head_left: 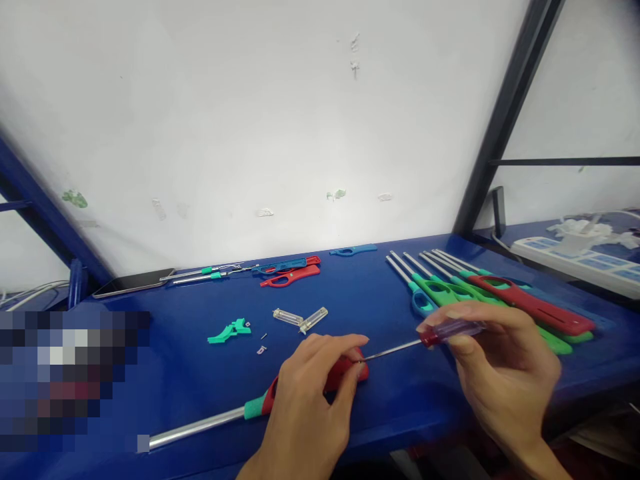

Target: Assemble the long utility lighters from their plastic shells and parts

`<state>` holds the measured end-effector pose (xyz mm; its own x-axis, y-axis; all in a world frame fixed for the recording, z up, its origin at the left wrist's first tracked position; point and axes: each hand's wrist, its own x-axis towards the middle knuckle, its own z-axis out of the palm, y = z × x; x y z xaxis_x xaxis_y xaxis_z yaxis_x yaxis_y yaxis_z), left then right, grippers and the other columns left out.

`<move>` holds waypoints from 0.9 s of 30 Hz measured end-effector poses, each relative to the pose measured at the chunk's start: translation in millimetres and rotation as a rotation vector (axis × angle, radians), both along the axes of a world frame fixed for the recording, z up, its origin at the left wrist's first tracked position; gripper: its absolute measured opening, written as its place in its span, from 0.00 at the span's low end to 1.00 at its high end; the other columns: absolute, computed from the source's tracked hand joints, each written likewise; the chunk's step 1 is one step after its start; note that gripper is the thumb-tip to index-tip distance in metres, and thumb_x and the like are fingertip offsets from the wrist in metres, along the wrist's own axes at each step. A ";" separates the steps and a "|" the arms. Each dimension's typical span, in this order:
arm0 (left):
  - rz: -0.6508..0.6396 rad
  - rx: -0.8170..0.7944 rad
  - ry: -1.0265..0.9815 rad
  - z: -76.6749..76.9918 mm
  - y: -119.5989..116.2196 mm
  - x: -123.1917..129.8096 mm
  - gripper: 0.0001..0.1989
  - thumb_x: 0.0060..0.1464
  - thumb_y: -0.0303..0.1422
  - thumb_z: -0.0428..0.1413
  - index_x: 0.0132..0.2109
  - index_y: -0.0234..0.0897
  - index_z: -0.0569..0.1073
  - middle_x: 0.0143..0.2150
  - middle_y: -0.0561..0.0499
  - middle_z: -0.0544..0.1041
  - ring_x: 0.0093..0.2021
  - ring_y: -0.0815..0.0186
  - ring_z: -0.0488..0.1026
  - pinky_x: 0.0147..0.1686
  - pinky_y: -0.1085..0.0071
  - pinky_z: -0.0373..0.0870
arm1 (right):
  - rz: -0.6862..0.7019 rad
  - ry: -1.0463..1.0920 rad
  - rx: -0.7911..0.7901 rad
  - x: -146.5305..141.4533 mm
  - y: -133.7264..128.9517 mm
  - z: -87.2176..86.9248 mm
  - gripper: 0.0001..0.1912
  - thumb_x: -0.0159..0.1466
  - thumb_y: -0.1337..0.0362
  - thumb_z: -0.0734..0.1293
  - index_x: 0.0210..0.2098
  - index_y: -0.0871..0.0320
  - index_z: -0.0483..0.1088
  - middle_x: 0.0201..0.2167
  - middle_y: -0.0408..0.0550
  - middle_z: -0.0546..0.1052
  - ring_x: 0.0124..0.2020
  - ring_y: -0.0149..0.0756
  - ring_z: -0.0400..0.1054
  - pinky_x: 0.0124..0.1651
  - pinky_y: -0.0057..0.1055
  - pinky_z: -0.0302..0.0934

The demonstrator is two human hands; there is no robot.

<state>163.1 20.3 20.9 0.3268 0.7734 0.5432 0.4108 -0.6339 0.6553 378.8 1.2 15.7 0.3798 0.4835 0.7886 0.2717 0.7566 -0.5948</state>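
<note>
A red lighter [270, 395] with a green collar and a long metal tube lies near the front edge, its tube pointing left. My left hand [315, 393] is closed around its red handle and covers much of it. In my right hand [500, 360] is a screwdriver [457, 329] with a clear and red handle, pinched between thumb and fingers. Its metal shaft slants down to the left, and the tip meets the handle by my left fingertips. Whether the tip sits in a screw is hidden.
Several assembled lighters [535, 303] lie at the right. Red and blue shell halves [295, 275], metal tubes [195, 279] and a phone [133, 283] are at the back. Green pieces [233, 331], clear tanks [315, 320] and small metal bits lie mid-table. A power strip [575, 263] stands far right.
</note>
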 end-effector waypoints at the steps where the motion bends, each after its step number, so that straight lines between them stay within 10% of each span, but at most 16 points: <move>1: 0.001 0.018 0.010 -0.3 0.3 0.1 0.17 0.64 0.24 0.60 0.54 0.52 0.81 0.42 0.58 0.86 0.43 0.63 0.84 0.48 0.65 0.80 | 0.006 -0.026 0.005 -2.8 -0.3 4.0 0.08 0.69 0.65 0.76 0.47 0.47 0.80 0.35 0.43 0.82 0.32 0.40 0.79 0.33 0.38 0.77; 12: -0.059 0.150 0.117 -2.0 9.2 5.3 0.23 0.61 0.17 0.62 0.58 0.45 0.80 0.45 0.53 0.88 0.44 0.59 0.83 0.48 0.64 0.78 | 0.088 -0.444 -0.030 -16.2 -12.0 30.5 0.23 0.70 0.71 0.74 0.59 0.39 0.78 0.42 0.39 0.85 0.38 0.36 0.79 0.42 0.32 0.74; 27: -0.100 -0.039 0.111 -8.7 11.9 4.4 0.14 0.69 0.21 0.56 0.51 0.43 0.81 0.44 0.55 0.87 0.39 0.65 0.85 0.41 0.75 0.77 | 0.108 -0.520 -0.041 -24.2 3.8 33.2 0.19 0.71 0.72 0.72 0.58 0.48 0.78 0.40 0.40 0.82 0.37 0.31 0.78 0.43 0.26 0.73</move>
